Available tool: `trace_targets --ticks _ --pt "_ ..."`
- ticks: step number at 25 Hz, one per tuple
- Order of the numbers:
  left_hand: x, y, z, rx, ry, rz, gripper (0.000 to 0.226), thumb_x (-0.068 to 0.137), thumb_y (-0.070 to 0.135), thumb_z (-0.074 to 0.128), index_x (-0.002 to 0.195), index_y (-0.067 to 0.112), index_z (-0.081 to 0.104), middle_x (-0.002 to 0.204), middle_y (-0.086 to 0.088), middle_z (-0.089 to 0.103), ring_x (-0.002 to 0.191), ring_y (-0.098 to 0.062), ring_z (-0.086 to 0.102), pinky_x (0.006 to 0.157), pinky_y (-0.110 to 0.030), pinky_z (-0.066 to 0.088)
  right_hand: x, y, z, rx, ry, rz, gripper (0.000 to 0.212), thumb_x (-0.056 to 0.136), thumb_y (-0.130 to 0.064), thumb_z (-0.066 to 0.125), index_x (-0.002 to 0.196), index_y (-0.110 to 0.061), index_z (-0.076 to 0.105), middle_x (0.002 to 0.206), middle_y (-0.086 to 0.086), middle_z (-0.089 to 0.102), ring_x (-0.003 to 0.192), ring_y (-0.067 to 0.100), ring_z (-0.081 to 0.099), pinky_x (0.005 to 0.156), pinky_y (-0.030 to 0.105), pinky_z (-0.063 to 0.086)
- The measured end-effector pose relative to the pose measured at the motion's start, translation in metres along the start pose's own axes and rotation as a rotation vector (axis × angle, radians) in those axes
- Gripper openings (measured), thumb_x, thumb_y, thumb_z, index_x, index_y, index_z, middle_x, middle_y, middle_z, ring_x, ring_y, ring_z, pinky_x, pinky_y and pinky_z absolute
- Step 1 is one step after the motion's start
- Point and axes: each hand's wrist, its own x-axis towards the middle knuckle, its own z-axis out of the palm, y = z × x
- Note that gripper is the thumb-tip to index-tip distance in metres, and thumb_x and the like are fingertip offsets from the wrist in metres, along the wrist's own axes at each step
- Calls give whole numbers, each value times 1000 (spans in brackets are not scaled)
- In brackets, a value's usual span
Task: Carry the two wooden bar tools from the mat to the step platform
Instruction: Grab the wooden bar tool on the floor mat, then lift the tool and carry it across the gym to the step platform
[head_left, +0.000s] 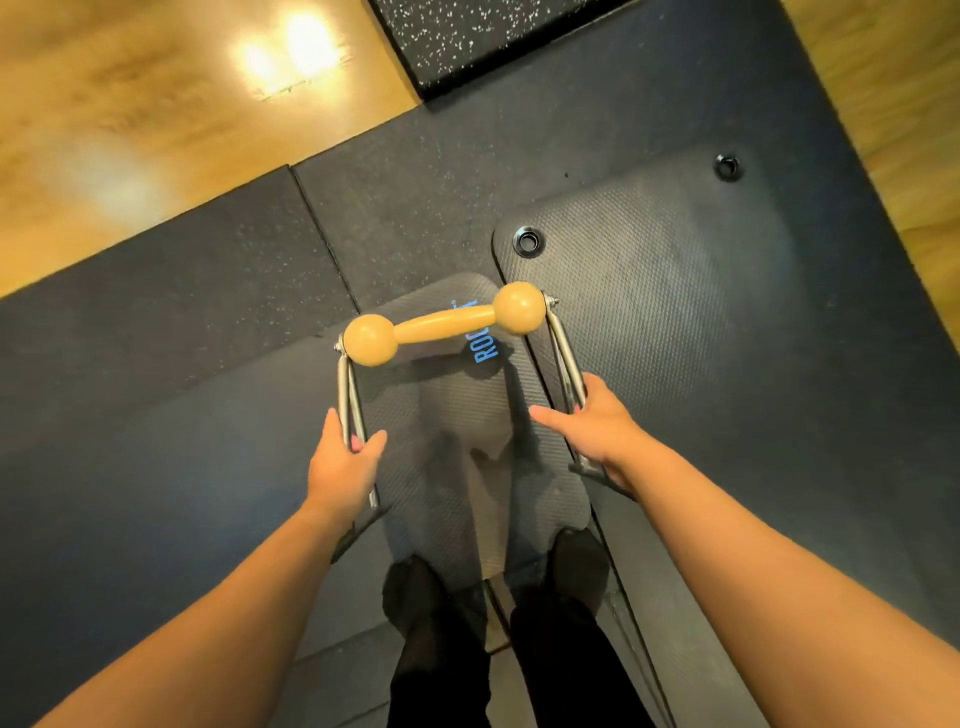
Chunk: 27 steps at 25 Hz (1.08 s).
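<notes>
A: Looking straight down, what is nearest?

B: Two feet in dark socks (415, 597) at the bottom, standing on a grey ribbed mat (457, 499) with blue lettering. Bare forearms reach forward from both lower corners.

A: What are the hands doing?

B: The left hand (345, 462) is clenched around a thin steel rod frame (349, 400) on the left. The right hand (597, 426) grips the matching steel frame (563, 353) on the right, thumb stretched inward. Between the far ends of the frames runs a wooden bar (444, 323), smooth and honey-coloured, with a round ball at each end, bolted to the metal.

A: Where is it?

B: Above the mat, seemingly lifted. Only one wooden bar is visible; I cannot tell whether a second lies underneath.

A: Which step is this?

B: Probably the pickup, start of the carry. Next comes turning toward the step platform, which is not clearly in view.

A: And farther out?

B: A second grey mat (649, 270) with metal eyelets, dark speckled rubber flooring (208, 291), then glossy wooden floor (130, 104).
</notes>
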Motion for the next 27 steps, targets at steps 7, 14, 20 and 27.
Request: trace_targets --ticks 7,14,20,27 --pt "-106 155 -96 -94 185 332 24 99 15 63 123 14 58 81 -4 52 68 -14 49 69 -36 40 -131 -139 -76 99 101 -245 49 86 -33 82 121 -25 49 99 -4 62 85 9 60 77 21 54" --pt "-257 330 -214 -307 219 625 38 101 16 61 103 54 56 87 5 55 75 -13 52 67 -32 44 -308 -301 -170 325 195 -358 36 85 -69 58 110 -46 48 110 -7 59 83 10 53 64 33 46" --pt "-394 454 -320 -345 255 962 47 100 15 60 91 62 59 84 -3 52 70 -20 48 64 -38 40 -457 -412 -237 399 189 -620 36 94 -59 59 122 -39 48 100 -7 52 77 9 48 48 23 41" --pt "-544 554 -408 -448 346 1240 39 104 22 56 117 59 58 105 -17 63 88 -20 60 76 -43 51 -645 -504 -317 293 263 -926 38 98 -55 57 131 -38 47 100 1 54 75 13 48 51 23 43"
